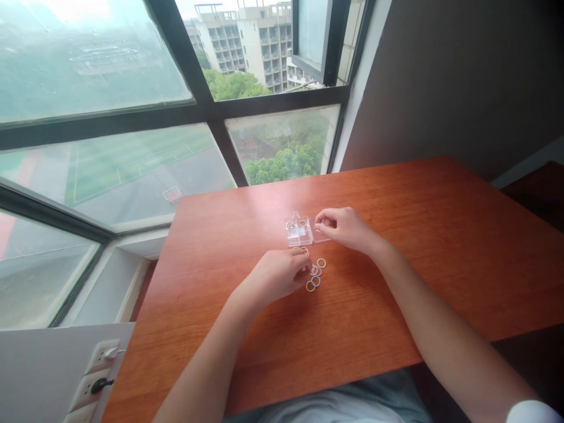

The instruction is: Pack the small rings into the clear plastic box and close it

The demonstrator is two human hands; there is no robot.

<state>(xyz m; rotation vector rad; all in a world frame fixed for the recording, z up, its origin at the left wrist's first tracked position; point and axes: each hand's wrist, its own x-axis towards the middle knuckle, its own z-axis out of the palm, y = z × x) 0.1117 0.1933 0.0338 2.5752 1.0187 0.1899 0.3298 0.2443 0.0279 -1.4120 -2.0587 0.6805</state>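
Observation:
A small clear plastic box (298, 236) stands on the table, with a couple of rings (302, 224) inside. Its flat clear lid (322, 238) lies to the right, partly under my right hand (346, 228). The thumb and fingers of that hand are pinched together just over the lid; what they hold, if anything, is too small to make out. My left hand (282, 271) is lowered at several loose pale metal rings (315, 281) in front of the box. Its fingers are curled and closed at the pile's left edge, their tips partly hidden.
The reddish-brown wooden table (374, 311) reaches to a dark-framed window (277, 106) at the back and left. A grey wall (440, 88) rises behind the table's right part. Wall sockets (94, 376) with plugs are at the lower left, beside the table edge.

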